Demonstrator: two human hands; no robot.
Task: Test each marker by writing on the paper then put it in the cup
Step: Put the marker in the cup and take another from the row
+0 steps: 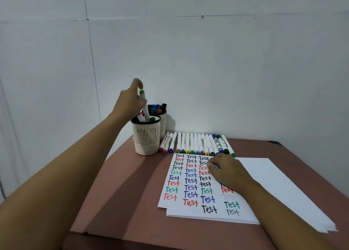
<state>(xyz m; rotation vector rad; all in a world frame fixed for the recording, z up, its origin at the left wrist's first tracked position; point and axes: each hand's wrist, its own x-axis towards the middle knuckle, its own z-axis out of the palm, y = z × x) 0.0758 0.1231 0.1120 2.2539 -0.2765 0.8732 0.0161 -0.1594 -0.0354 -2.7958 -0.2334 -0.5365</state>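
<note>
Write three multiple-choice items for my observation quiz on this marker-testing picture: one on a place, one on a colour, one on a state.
1. Where does the row of loose markers lie?
A. On the table, beyond the paper
B. On top of the paper
C. Near the person, in front of the paper

2. What colour is the top end of the marker held by the left hand?
A. Red
B. Green
C. Yellow

3. What state is the front cup in?
A. Tipped on its side
B. Upright and empty
C. Upright with markers in it

Answers:
1 A, the row lies side by side between the paper's far edge and the wall.
2 B, the tip above the fingers shows green.
3 C, the cup stands on its base with marker ends above its rim.
</note>
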